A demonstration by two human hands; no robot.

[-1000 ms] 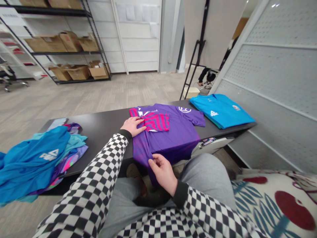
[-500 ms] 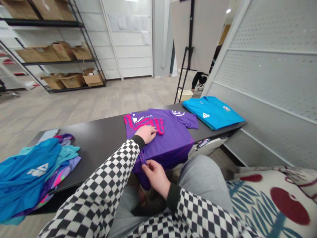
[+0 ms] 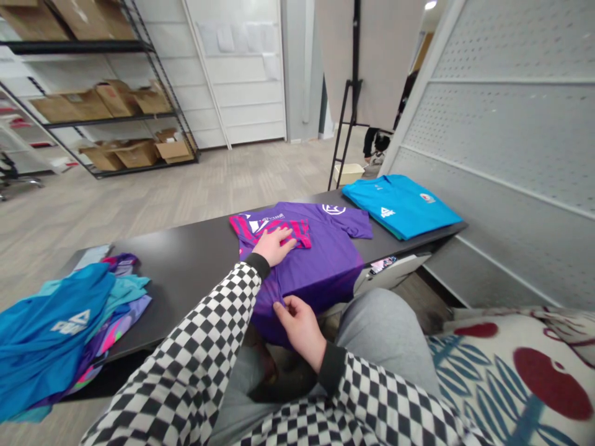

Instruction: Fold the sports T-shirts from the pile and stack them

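Purple shirt [image 3: 320, 266], pink-striped sleeve [image 3: 302, 234], white prints [image 3: 333, 209]

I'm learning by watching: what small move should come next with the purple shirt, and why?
The right hand should probably lift the part of the purple shirt it pinches up onto the table, since that part hangs past the near edge while the left hand rests on the shirt's pink-striped section.

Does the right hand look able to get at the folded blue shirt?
Probably yes: nothing upright blocks the way to the folded blue shirt. But the right hand seems to be pinching the purple shirt and would likely need to let go first.
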